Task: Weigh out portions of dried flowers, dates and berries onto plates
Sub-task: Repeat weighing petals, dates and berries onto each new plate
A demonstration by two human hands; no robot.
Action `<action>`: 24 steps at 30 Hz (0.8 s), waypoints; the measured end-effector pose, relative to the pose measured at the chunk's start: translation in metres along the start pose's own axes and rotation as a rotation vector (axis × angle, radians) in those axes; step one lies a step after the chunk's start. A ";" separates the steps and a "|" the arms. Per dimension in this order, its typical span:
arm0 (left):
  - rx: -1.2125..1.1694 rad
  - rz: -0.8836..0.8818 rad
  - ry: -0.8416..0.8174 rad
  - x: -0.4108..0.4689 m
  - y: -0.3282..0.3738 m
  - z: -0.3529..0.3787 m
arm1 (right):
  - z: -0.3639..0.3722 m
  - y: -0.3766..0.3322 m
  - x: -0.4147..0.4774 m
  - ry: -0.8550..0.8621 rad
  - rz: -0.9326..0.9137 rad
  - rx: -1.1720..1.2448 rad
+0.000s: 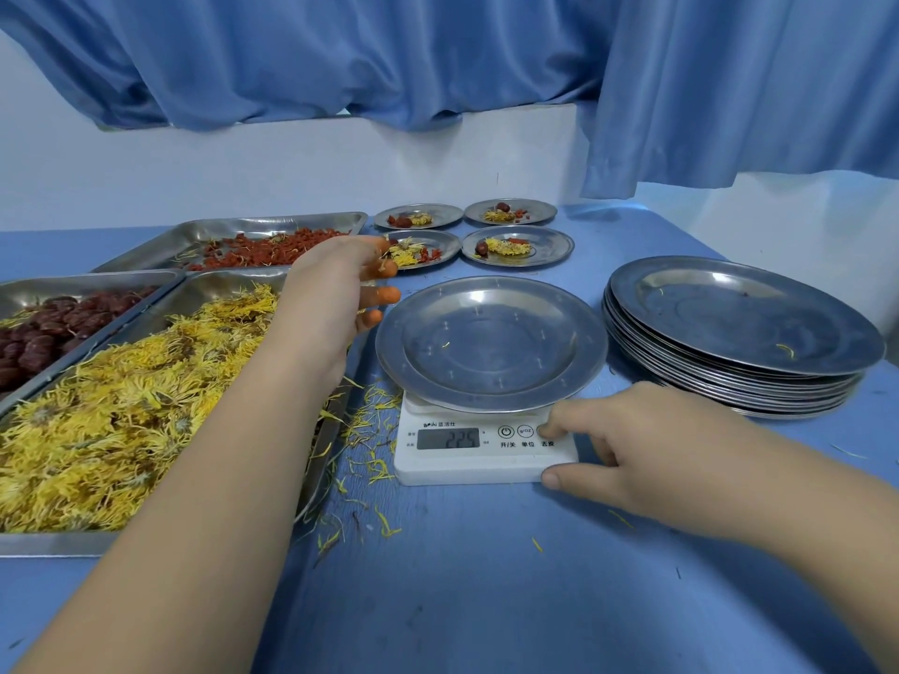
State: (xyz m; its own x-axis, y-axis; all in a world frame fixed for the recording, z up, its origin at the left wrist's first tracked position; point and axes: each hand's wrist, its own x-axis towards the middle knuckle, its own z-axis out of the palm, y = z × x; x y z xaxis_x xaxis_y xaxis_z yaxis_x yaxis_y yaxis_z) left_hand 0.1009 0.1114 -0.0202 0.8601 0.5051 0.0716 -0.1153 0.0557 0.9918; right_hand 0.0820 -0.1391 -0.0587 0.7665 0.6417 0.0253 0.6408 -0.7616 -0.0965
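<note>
Across the back we see a pleated blue curtain [340, 55] hanging over a white wall, and below it the blue-covered counter [486, 586] that carries everything. On its left a large rectangular steel tray [44, 544] is heaped with yellow dried flowers [121, 420]. Just beside it on the left is a second steel tray [97, 279] of dark red dates [39, 338], and behind both is a third steel tray [282, 222] of small red berries [262, 250]. On the right stands a stack of round steel plates [739, 333], a stray petal lying in the top one. Between the stack and the flower tray, a single round steel plate [491, 342] rests on a white digital kitchen scale [438, 467]; the plate holds only a petal scrap, overhangs the platform and shades the scale's top edge, and the display shows the digits 225. The left forearm reaches over the flower tray. The left hand [335, 289] hovers above that tray's far end with fingers loosely spread and orange-stained, and we see nothing held in it. It stands partly in front of the berry tray and one far plate. The right hand [627, 445] lies at the scale's right corner, forefinger tip on the rightmost button and thumb against the front edge, gripping nothing. Farther back, four small steel plates [552, 248] sit in a square, each with flowers, berries and a date. Loose yellow petals [369, 430] litter the counter between tray and scale.
</note>
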 end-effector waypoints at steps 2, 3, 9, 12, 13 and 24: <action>0.009 0.008 -0.003 -0.001 -0.001 0.000 | 0.002 -0.003 0.000 0.032 -0.010 -0.059; 0.013 0.010 -0.001 -0.002 -0.001 0.000 | 0.003 -0.004 0.000 0.051 -0.015 -0.075; 0.074 0.015 0.002 -0.002 -0.001 0.003 | 0.006 -0.002 0.001 0.098 -0.040 -0.004; 0.088 0.047 -0.011 -0.002 -0.004 0.000 | 0.003 0.004 0.002 0.149 -0.054 0.015; 0.091 0.056 -0.011 -0.001 -0.005 -0.001 | 0.000 0.006 0.002 0.167 -0.043 0.013; 0.133 0.105 -0.017 0.001 -0.009 -0.002 | 0.008 0.008 0.014 0.337 0.038 0.103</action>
State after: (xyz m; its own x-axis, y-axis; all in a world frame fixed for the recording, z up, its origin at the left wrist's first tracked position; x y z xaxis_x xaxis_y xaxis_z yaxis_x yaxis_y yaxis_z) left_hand 0.1021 0.1133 -0.0297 0.8554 0.4871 0.1763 -0.1394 -0.1114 0.9840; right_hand 0.0980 -0.1356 -0.0668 0.7720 0.5341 0.3446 0.6168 -0.7604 -0.2034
